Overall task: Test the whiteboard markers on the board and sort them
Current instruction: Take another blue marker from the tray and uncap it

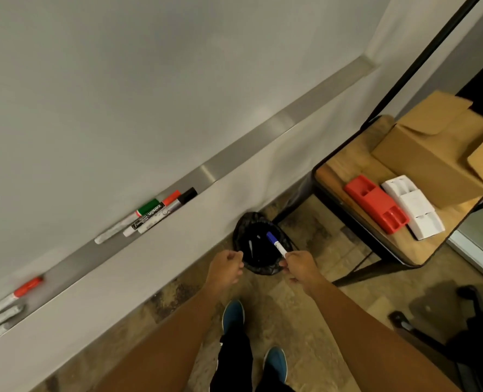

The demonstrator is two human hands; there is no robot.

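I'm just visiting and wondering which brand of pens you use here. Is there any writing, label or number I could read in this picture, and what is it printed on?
"camlin": white letters on the dark label of the black-capped marker in the tray.
Small print on the red-capped marker beside it: too blurred to read.
Blue-capped marker in the right hand: no print can be made out.
Cardboard boxes, red holder, white holder: no text visible.

Right of frame: my wooden side table (pixel 345 165) bearing cardboard boxes (pixel 432 154); lower centre: my blue shoes (pixel 233 315).
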